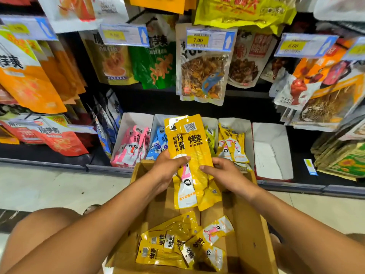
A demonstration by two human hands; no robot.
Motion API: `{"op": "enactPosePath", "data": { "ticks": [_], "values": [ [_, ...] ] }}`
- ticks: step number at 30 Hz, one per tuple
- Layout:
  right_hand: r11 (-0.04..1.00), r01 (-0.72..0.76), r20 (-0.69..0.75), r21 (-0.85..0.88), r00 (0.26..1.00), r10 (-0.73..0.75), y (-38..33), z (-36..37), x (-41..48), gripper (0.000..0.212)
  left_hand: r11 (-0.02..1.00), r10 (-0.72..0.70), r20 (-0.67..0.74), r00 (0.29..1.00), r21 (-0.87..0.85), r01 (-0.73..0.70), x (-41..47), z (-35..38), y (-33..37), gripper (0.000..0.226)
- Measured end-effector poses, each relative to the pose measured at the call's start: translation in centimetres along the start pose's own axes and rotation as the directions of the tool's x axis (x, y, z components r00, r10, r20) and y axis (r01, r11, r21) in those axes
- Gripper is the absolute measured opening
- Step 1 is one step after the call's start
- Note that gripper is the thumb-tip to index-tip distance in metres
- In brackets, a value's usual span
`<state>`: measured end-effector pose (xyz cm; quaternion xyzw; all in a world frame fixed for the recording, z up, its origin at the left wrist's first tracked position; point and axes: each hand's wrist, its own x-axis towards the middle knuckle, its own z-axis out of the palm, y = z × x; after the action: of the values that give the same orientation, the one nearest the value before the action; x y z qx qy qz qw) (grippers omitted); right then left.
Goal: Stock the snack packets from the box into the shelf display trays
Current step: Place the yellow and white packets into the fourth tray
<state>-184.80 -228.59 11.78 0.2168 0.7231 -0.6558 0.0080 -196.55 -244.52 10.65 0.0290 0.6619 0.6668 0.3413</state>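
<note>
Ok, near end first: a bare knee (49,230) at lower left, with a cardboard box (248,224) beside it on the pale tiled floor (49,186). Loose yellow packets (177,246) lie jumbled on the box bottom at the near end.

Over the box's far half, both hands grip one held bunch (194,147) of long yellow packets, standing upright. The left hand (167,167) curls round its left edge with fingers across the front. The right hand (227,175) is on the right edge, thumb on the front. The front packet shows a barcode and bold black Chinese characters; the small print is unreadable.

The box's far edge meets the lip of the bottom shelf (300,167). On the shelf sits a row of white card display trays:
- pink tray (138,119)
- blue tray (158,121)
- one mostly hidden behind the bunch
- yellow tray (244,129), packets look the same as the held ones
- white tray (270,151) at the right end

Higher up, bags hang on pegs: orange bags (29,82) at left, a green bag (158,68), and a window bag (201,80) with a blue cartoon figure. The price tags have blue arrows. The middle tag (210,39) reads "7.00"; the others are blurred.
</note>
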Motion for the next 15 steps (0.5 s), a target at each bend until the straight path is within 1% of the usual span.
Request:
{"op": "enactPosePath", "data": {
  "ticks": [2, 4, 6, 8, 10, 14, 15],
  "values": [
    [1.0, -0.005, 0.002, 0.027, 1.0, 0.005, 0.1, -0.4, 0.6, 0.023, 1.0, -0.019, 0.016, 1.0, -0.01, 0.019, 0.8, 0.1, -0.1, 0.03],
    [0.998, 0.018, -0.001, 0.052, 1.0, -0.018, 0.2, -0.6, 1.1, 0.023, 1.0, -0.014, 0.004, 1.0, -0.017, 0.014, 1.5, 0.1, -0.4, 0.028],
    [0.996, 0.066, -0.074, 0.053, 0.995, -0.062, 0.2, -0.6, 1.6, 0.02, 0.999, -0.012, -0.039, 0.999, -0.035, 0.011, 2.2, 0.1, -0.6, 0.028],
    [0.994, 0.113, -0.179, -0.004, 0.977, -0.112, 0.3, -1.0, 2.2, 0.014, 0.995, -0.044, -0.082, 0.996, -0.094, 0.036, 2.7, 0.2, -0.6, 0.026],
    [0.99, 0.124, -0.241, -0.069, 0.961, -0.137, 0.7, -1.3, 2.8, 0.014, 0.986, -0.069, -0.074, 0.995, -0.158, 0.057, 3.1, 0.5, -0.6, 0.026],
    [0.935, 0.206, -0.207, -0.287, 0.94, -0.271, 1.5, -0.6, 3.4, 0.027, 0.96, -0.096, 0.003, 0.995, -0.265, 0.093, 3.0, 1.7, -0.4, 0.027],
    [0.924, 0.223, -0.188, -0.311, 0.938, -0.291, 1.7, -0.1, 3.4, 0.029, 0.953, -0.097, 0.027, 0.995, -0.286, 0.101, 2.8, 2.0, -0.2, 0.025]
  ]
}}
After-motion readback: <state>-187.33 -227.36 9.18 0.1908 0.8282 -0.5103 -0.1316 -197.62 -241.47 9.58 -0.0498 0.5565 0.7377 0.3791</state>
